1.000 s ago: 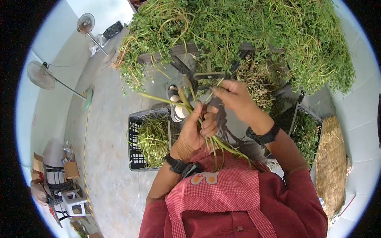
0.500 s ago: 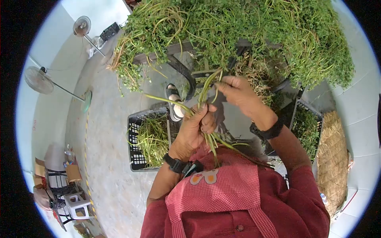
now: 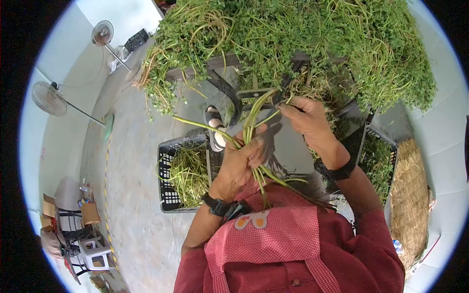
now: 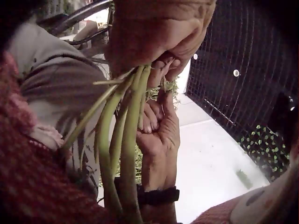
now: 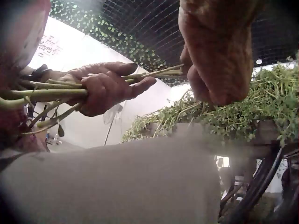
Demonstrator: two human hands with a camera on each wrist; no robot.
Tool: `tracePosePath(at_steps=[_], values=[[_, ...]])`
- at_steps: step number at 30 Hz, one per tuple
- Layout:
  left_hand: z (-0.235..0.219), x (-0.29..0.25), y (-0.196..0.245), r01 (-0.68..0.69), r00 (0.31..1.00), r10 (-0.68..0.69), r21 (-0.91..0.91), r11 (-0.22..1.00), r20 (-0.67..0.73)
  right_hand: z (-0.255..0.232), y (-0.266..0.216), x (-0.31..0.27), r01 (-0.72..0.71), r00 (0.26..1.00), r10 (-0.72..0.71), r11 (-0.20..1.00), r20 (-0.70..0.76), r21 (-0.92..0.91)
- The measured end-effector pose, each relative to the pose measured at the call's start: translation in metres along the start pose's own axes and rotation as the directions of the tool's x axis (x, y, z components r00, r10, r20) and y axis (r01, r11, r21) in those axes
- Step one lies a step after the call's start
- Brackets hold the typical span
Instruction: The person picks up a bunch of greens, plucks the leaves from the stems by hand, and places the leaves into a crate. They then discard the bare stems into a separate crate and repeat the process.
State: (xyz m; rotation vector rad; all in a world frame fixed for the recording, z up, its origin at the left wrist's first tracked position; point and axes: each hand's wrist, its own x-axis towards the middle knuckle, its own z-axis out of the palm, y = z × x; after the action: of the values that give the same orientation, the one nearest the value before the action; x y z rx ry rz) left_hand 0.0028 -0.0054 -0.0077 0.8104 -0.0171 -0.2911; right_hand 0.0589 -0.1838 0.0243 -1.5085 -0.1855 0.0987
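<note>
My left hand (image 3: 238, 166) grips a small bunch of long green plant stems (image 3: 252, 117), its thumb lying across them. Their upper ends fan out above the fist, one stem sticking out to the left, and the lower ends hang over the apron. Up and to the right, my right hand (image 3: 312, 124) pinches the end of a thin stem (image 3: 267, 118) between thumb and fingertips. In the left wrist view several thick stems (image 4: 131, 140) run down from the left fist. The right wrist view shows the left hand (image 5: 105, 88) wrapped around the bunch, with stem tips reaching toward the right hand (image 5: 217, 60).
Leafy greens (image 3: 303, 39) are heaped on a table ahead. A black crate (image 3: 166, 193) of cut stems stands at the left, another crate (image 3: 378, 158) of greens at the right beside a woven straw roll (image 3: 409, 195). Two fans (image 3: 49, 97) and a white stool (image 3: 95, 251) are farther left.
The right hand has moved right, away from the bunch, with a thin stem in its fingertips. The left thumb now lies over the stems. The bunch's upper ends stand more upright than a second ago.
</note>
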Motion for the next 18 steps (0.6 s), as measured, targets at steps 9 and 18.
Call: tracePosePath(at_steps=[9, 18], values=[[-0.003, 0.003, -0.002, 0.014, 0.998, -0.015, -0.036, 0.999, -0.054, 0.005, 0.054, -0.027, 0.055, 0.982, -0.021, 0.983, 0.19, -0.174], [0.002, 0.0, -0.004, 0.019, 0.994, 0.001, 0.183, 0.983, -0.107, -0.013, 0.044, -0.024, -0.129, 0.992, 0.129, 0.992, 0.005, -0.001]])
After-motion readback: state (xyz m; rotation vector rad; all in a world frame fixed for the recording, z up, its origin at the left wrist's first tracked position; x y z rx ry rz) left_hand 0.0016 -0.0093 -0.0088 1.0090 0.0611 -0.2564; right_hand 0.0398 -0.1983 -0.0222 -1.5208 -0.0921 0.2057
